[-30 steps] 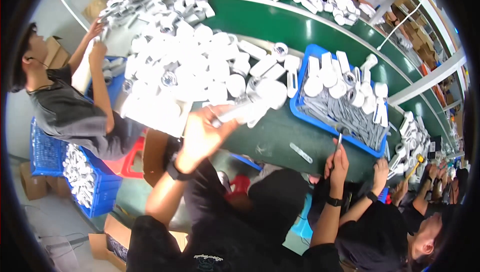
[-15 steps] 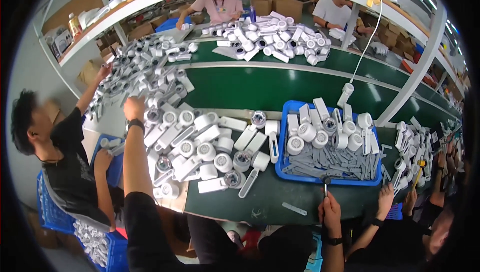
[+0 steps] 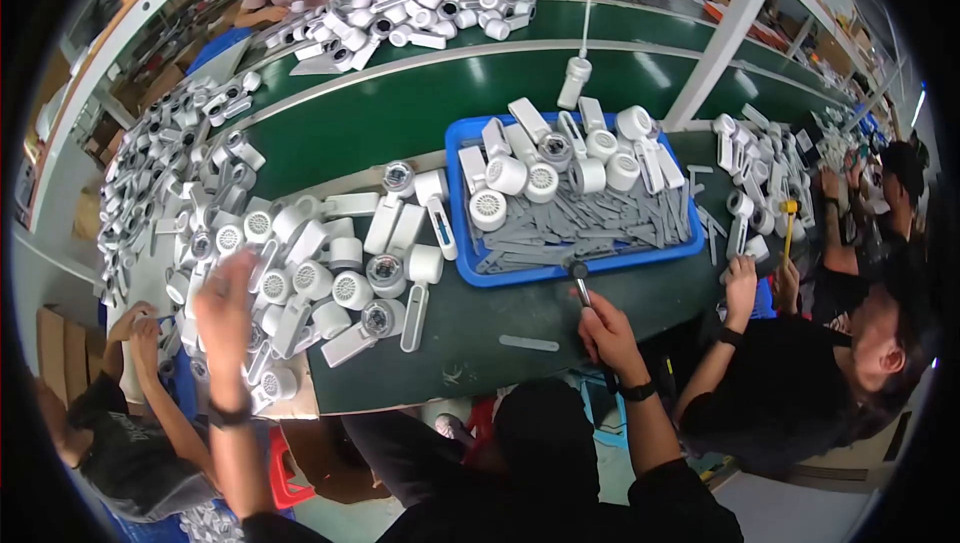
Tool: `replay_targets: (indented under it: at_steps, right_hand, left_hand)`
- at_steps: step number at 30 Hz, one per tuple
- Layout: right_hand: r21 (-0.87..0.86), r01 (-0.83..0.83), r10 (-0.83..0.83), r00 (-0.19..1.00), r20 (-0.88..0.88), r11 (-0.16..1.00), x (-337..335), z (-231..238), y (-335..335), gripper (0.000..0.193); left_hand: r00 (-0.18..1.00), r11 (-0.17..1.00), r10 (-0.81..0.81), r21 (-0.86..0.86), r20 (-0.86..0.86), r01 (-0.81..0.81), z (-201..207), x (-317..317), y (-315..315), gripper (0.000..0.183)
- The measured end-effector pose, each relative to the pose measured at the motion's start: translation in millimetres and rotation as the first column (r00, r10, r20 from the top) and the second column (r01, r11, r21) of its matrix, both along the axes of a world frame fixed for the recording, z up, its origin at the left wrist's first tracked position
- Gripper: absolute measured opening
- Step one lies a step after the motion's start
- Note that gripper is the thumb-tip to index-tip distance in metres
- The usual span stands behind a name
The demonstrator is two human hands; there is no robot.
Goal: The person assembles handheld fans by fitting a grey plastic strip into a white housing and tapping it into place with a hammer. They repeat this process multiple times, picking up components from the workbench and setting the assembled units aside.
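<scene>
My right hand (image 3: 608, 338) is closed round the handle of a small hammer (image 3: 578, 271). The hammer's dark round head sits at the front edge of a blue tray (image 3: 480, 275). Blurred by motion, my left hand (image 3: 225, 313) is over the near left part of a heap of white handheld fan-like units (image 3: 312, 280); its fingers are smeared, and whether it holds one cannot be made out. These units have a round grilled head and a flat handle. Grey flat strips (image 3: 600, 215) fill the tray, with several white units on top. A single grey strip (image 3: 528, 343) lies on the table in front.
A white object (image 3: 574, 83) hangs on a cord behind the tray. Co-workers sit at the left, right and far side; the one at right holds a yellow-headed hammer (image 3: 789, 218). More white units (image 3: 420, 3) are heaped beyond the green belt (image 3: 370, 103). A post (image 3: 725, 38) stands at right.
The view has swung to the right. My left hand has come back from the far part of the heap toward me. My right hand still grips the hammer by the tray.
</scene>
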State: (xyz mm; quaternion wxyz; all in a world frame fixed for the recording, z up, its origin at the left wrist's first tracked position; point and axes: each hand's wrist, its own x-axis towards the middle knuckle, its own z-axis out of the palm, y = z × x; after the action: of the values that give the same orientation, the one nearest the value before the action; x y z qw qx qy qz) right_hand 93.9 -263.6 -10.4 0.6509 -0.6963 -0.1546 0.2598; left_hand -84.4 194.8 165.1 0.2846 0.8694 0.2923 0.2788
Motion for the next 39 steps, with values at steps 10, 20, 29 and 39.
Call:
replay_targets:
  at_steps: [10, 20, 29, 39]
  right_hand:
    - [-0.008, 0.067, -0.067, 0.997, 0.024, 0.998, -6, -6, -9, 0.04]
    - [0.053, 0.028, -0.03, 0.999, 0.031, 0.998, 1, -5, -6, 0.031]
    - [0.007, 0.015, -0.015, 0.996, 0.091, 1.0, 2, -12, -4, 0.022]
    - [-0.238, -0.117, 0.235, 0.794, 0.56, 0.964, -30, 15, 33, 0.024]
  left_hand:
    - [0.855, 0.945, -0.222, 0.112, -0.469, 0.307, -71, 155, -140, 0.074]
    - [0.973, 0.95, -0.094, 0.274, -0.211, 0.151, -75, 149, -127, 0.036]
    - [0.958, 0.934, -0.274, 0.211, -0.091, 0.287, -98, -21, -244, 0.023]
    - [0.96, 0.973, -0.172, 0.111, -0.22, 0.2, -157, -6, -258, 0.023]
